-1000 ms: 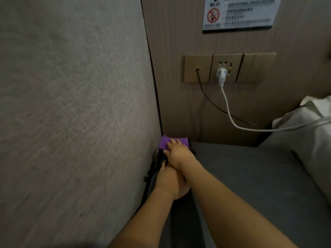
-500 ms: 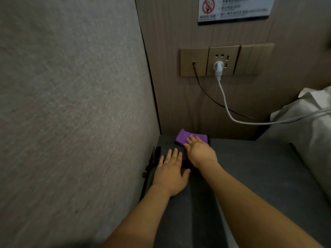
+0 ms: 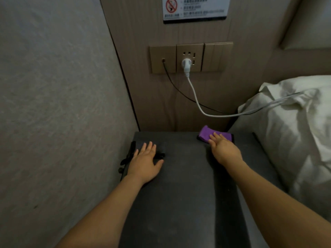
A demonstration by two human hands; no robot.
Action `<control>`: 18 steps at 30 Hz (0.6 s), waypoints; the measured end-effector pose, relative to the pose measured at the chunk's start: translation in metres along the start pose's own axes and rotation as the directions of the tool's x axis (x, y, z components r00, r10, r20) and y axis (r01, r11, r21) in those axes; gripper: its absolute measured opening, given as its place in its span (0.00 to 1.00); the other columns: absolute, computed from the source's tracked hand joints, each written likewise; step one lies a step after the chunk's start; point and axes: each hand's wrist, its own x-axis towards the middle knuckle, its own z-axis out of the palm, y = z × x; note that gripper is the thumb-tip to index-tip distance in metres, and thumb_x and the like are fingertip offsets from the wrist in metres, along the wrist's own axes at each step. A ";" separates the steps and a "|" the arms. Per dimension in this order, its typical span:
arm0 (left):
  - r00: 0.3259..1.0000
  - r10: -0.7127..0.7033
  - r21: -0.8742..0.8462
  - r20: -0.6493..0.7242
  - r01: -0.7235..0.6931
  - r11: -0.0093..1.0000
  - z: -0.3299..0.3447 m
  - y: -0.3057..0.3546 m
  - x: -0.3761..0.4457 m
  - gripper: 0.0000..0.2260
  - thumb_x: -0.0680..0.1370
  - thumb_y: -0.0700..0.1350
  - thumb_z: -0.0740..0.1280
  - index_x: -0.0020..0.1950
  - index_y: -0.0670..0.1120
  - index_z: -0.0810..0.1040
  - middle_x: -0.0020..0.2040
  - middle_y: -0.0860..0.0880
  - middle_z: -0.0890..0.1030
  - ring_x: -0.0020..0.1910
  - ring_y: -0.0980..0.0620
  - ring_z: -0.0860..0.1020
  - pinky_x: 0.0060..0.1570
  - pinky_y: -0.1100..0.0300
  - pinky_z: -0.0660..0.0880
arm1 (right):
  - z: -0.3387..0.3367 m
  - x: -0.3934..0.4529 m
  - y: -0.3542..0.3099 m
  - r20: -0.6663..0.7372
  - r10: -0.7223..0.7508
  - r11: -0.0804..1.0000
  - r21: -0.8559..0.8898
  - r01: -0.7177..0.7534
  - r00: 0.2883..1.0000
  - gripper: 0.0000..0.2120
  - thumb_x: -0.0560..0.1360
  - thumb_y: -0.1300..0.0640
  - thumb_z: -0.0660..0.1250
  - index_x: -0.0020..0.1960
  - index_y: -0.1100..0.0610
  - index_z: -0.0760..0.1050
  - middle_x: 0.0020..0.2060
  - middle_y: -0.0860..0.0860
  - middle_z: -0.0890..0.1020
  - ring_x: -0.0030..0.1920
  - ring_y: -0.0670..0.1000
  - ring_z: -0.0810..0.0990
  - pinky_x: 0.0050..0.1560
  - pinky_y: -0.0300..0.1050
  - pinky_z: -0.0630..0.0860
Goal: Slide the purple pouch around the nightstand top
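Right hand (image 3: 224,149) flat on purple cloth (image 3: 208,132), dark grey tabletop (image 3: 188,176), beige wall corner

**Bare arms, bare hands**

Both forearms are bare all the way to the bottom edge of the view, with no sleeves in sight. The left hand (image 3: 146,162) and the right hand (image 3: 224,149) are bare too, each showing its back to the camera.

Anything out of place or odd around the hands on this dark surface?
Little stands out. A white cable from the wall socket trails across the pillow. The right hand presses a purple cloth; the left hand lies flat beside black straps.
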 end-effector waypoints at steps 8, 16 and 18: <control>0.977 -0.043 -0.019 -0.211 0.039 0.999 0.007 0.003 0.010 0.22 0.79 0.43 0.56 0.73 0.47 0.60 0.75 0.49 0.61 0.75 0.51 0.58 0.73 0.55 0.55 | -0.010 -0.014 0.057 -0.105 0.149 0.987 0.077 -0.141 0.983 0.23 0.82 0.51 0.49 0.75 0.57 0.57 0.76 0.53 0.57 0.76 0.52 0.55 0.75 0.47 0.52; 0.921 -0.209 -0.182 -0.329 0.156 0.971 -0.006 0.010 0.015 0.16 0.77 0.40 0.59 0.65 0.46 0.73 0.62 0.40 0.78 0.57 0.39 0.77 0.55 0.51 0.74 | -0.005 -0.011 0.057 -0.206 0.193 0.981 0.073 -0.181 0.959 0.24 0.81 0.49 0.50 0.74 0.57 0.59 0.75 0.54 0.60 0.75 0.54 0.59 0.74 0.51 0.57; 0.909 -0.240 -0.256 -0.340 0.156 0.954 -0.006 0.010 0.016 0.15 0.77 0.40 0.59 0.62 0.46 0.75 0.59 0.40 0.80 0.55 0.38 0.78 0.52 0.51 0.75 | -0.007 -0.009 0.057 -0.210 0.205 0.978 0.066 -0.196 0.956 0.24 0.81 0.49 0.50 0.74 0.57 0.59 0.75 0.54 0.60 0.74 0.54 0.59 0.74 0.51 0.57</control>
